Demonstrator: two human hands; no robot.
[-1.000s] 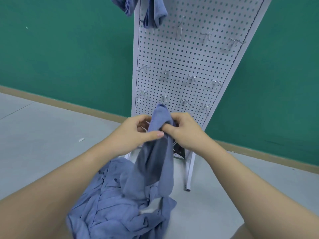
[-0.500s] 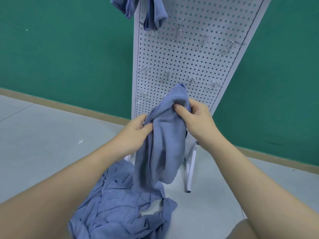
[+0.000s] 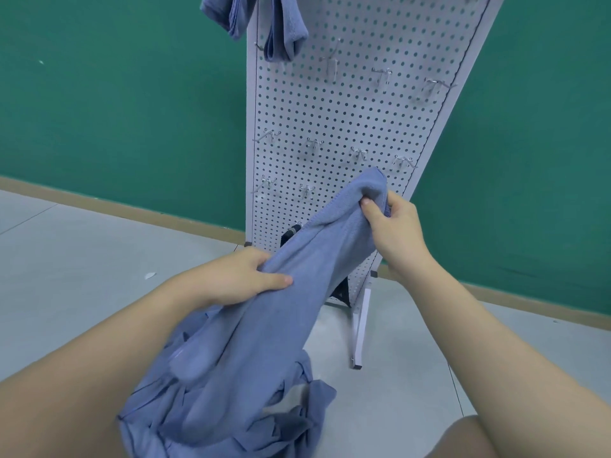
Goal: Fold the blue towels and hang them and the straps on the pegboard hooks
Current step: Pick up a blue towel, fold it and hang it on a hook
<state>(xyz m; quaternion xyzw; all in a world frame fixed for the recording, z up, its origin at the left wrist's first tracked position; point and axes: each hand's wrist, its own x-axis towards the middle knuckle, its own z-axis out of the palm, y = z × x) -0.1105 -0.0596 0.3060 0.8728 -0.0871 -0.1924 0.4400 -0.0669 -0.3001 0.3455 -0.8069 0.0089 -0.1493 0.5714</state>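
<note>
Pinching the upper end of a blue towel (image 3: 317,259), the right hand (image 3: 393,236) holds it up in front of the white pegboard (image 3: 363,107); the left hand (image 3: 241,279) grips the same towel lower down. Its long axis slants from lower left to upper right, its bottom falling into a heap of blue towels (image 3: 224,408) on the floor. Two more towels (image 3: 284,28) hang at the pegboard's top left.

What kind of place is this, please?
Probably a bare indoor practice or recording room, not a home: a plain green wall, a grey floor, and a freestanding white pegboard with wire hooks.
</note>
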